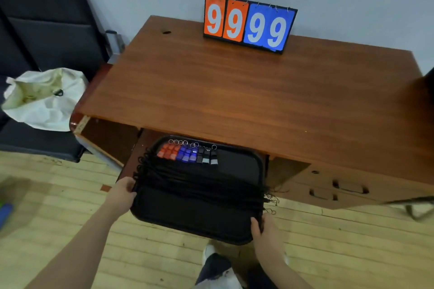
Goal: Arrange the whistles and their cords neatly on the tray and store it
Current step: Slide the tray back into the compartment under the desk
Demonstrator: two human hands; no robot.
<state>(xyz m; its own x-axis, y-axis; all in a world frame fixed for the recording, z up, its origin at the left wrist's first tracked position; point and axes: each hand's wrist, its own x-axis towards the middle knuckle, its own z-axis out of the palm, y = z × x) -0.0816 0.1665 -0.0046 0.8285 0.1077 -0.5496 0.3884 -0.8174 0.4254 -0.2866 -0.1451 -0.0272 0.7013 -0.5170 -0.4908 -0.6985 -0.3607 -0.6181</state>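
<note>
Tray sat partly under desk's front edge. I had left hand gripping its left rim, right hand gripping its near-right corner. Whistles lined tray's far edge, cords across middle.

My left hand and right hand were uncovered, and both forearms showed bare to the bottom edge of the frame. At bottom centre I wore a white shoe below dark trouser fabric.
</note>
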